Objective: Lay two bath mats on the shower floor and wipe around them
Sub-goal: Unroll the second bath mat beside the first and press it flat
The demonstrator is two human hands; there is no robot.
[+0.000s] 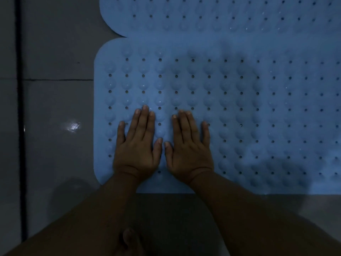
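Two light blue rubber bath mats with rows of small holes and bumps lie flat on the grey tiled floor. The near mat [249, 108] fills the middle and right of the view. The far mat [212, 17] lies beyond it, their long edges touching. My left hand [137, 143] and my right hand [188, 146] rest palm down, side by side, on the near mat close to its front left corner. The fingers of both are stretched out flat and hold nothing.
Grey floor tiles [55, 108] with dark grout lines run along the left, with a bright wet glint [72, 125] on one. A strip of floor [184, 209] shows in front of the near mat. A bare foot [130, 241] is at the bottom edge.
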